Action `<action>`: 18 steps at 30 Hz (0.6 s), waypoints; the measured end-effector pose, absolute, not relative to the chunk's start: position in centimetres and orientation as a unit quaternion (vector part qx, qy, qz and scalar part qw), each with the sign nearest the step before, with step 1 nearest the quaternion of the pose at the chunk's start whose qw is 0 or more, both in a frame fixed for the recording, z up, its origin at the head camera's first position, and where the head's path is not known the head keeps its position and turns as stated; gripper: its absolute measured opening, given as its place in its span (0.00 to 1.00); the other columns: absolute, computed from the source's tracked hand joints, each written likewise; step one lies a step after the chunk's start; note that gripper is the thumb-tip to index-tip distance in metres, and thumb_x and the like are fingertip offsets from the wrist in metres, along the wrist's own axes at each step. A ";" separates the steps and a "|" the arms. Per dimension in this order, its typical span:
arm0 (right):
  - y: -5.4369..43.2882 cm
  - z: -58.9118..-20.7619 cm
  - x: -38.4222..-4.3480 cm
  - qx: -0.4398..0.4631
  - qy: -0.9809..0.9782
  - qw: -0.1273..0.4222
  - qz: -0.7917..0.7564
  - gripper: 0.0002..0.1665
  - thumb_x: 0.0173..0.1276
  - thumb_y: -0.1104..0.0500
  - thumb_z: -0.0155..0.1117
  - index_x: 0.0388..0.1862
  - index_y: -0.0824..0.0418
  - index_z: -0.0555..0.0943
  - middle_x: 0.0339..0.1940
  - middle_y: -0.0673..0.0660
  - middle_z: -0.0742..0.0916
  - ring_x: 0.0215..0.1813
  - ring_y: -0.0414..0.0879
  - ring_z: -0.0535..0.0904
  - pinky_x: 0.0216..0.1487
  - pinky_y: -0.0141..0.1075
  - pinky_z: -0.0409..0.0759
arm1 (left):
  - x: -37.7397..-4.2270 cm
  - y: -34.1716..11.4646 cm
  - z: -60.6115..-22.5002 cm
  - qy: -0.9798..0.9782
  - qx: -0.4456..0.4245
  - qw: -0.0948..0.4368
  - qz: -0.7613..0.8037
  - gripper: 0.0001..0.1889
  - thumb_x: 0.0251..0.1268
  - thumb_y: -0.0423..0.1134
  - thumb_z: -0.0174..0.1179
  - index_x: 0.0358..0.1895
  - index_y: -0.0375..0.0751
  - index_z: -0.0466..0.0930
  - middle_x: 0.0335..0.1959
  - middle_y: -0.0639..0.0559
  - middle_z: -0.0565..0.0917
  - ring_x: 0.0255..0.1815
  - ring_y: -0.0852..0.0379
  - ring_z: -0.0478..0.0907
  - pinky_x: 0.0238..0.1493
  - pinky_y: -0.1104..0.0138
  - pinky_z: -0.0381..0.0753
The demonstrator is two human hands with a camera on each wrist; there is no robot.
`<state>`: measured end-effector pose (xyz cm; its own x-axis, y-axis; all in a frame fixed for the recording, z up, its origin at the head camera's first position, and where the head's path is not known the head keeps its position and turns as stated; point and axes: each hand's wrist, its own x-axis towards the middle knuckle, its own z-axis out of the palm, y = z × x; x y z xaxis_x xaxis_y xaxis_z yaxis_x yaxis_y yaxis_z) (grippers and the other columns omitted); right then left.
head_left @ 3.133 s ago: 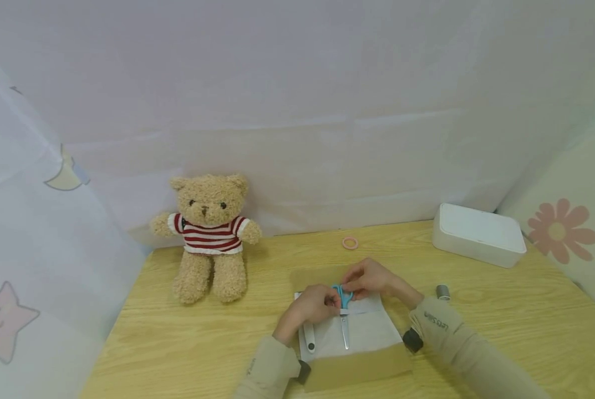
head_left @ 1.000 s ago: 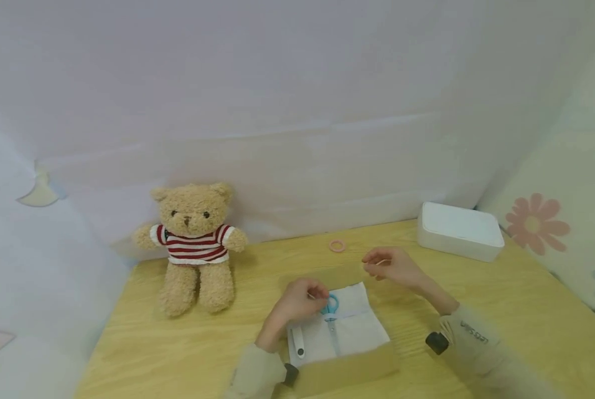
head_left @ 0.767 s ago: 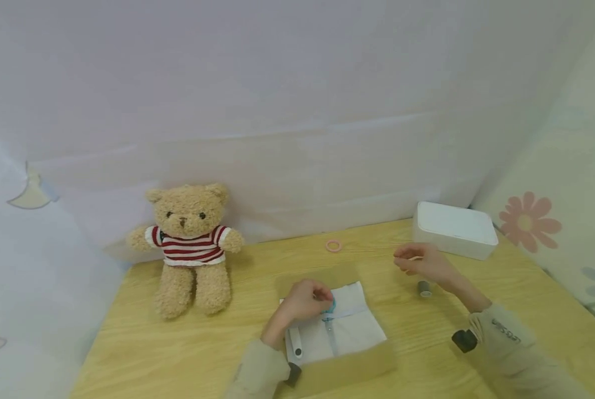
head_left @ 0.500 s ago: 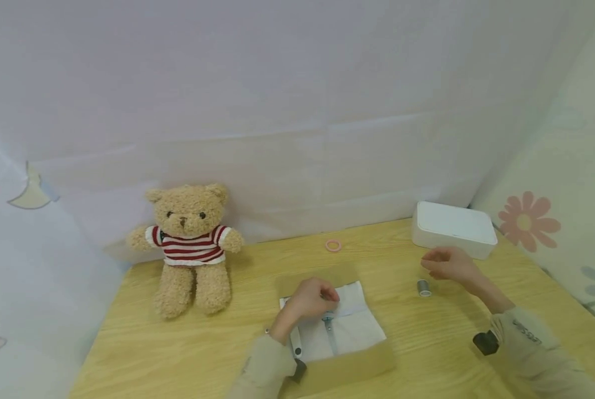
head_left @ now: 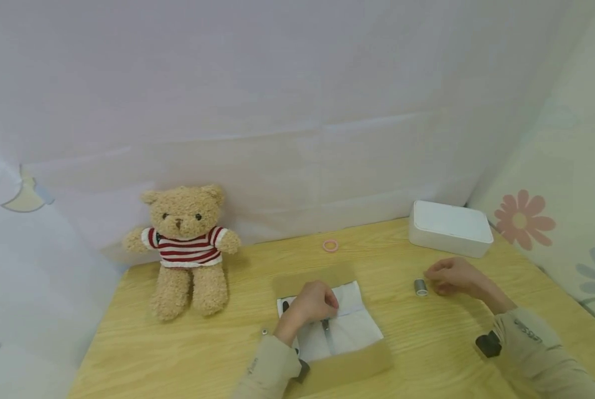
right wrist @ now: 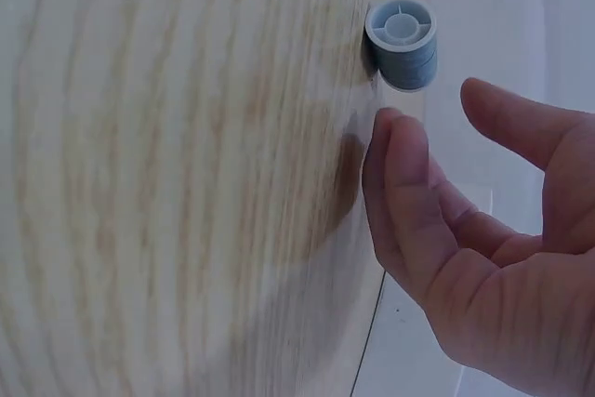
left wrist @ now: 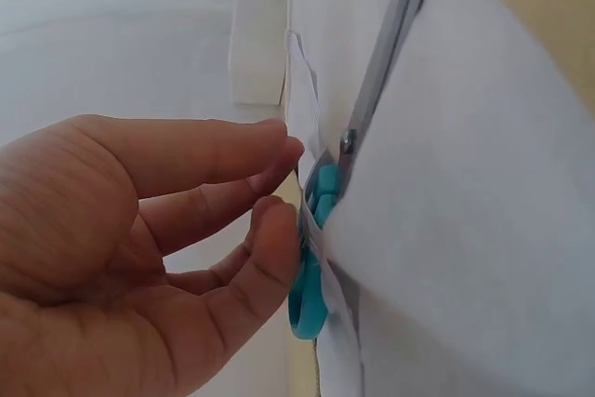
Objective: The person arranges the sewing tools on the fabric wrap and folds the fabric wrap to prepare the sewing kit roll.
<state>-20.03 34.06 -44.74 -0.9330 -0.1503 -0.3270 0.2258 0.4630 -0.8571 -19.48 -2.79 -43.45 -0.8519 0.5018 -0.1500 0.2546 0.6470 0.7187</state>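
In the head view my left hand (head_left: 316,302) is over the turquoise-handled scissors (left wrist: 309,302), which lie on a white cloth (head_left: 359,327) with a tan border. A white band of the cloth crosses the scissors near the handles. The left wrist view has my thumb right at the handles and band, with a gap between it and the other fingertips. My right hand (head_left: 458,279) is at the table, thumb and fingers apart, just right of a grey thread spool (right wrist: 406,44). Nothing is between its fingers. The spool stands upright.
A teddy bear (head_left: 189,246) in a striped shirt sits at the back left. A pink ring (head_left: 330,245) and a white box (head_left: 449,228) are at the back. A small silver round piece (head_left: 264,331) lies left of the cloth.
My right hand has left the scissors, moved right and come down beside the thread spool. My left hand stays over the handles. The silver piece by my left wrist has come into sight.
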 end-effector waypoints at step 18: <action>32.7 -44.8 -20.1 0.013 0.858 0.186 -0.479 0.23 0.65 0.50 0.66 0.41 0.72 0.80 0.24 0.54 0.81 0.24 0.42 0.74 0.29 0.34 0.79 | -19.5 -2.2 -44.2 0.909 0.215 0.154 0.322 0.08 0.47 0.26 0.66 0.17 0.41 0.84 0.22 0.58 0.79 0.30 0.59 0.68 0.39 0.60 0.73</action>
